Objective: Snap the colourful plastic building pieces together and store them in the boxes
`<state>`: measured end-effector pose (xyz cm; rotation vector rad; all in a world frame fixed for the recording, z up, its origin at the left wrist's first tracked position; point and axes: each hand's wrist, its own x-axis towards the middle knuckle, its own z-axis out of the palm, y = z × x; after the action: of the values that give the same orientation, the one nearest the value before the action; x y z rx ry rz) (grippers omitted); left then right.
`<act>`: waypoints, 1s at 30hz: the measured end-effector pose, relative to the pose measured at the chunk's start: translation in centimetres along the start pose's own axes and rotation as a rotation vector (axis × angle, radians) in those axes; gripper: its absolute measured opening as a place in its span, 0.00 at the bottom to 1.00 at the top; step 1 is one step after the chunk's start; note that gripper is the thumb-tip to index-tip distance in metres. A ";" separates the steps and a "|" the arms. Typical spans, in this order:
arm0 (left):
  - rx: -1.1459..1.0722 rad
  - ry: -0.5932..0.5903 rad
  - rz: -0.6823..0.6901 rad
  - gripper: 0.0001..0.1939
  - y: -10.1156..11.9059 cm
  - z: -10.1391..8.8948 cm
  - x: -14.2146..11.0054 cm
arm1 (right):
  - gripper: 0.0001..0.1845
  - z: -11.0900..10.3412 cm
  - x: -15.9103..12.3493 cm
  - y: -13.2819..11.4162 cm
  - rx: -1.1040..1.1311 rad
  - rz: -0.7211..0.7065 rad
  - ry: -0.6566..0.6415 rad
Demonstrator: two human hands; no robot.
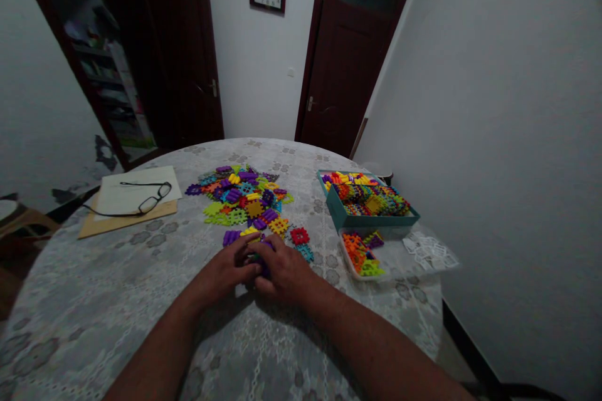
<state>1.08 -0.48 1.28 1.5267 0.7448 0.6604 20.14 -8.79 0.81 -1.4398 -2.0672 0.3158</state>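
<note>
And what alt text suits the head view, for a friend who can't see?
A person's left hand and right hand hold a mostly hidden purple piece over a patterned tablecloth. Beyond lies a colourful pile of interlocking plastic pieces; eyeglasses rest on paper at left, a teal box and plastic tray hold more at right.

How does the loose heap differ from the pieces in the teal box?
The loose heap sprawls on the tablecloth; the boxed pieces sit within the teal box. The heap lies jumbled; the boxed pieces look closely packed. The heap is straight ahead; the boxed pieces are farther right. Both are multicoloured.
</note>
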 end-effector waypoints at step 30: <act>0.540 0.822 -0.164 0.25 0.3 -2.7 0.1 | 0.24 -27.4 10.6 21.5 0.068 0.944 0.328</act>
<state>-0.93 1.29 1.78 1.6284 1.7625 1.0298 50.40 5.38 15.24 -2.1691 -1.0024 0.4643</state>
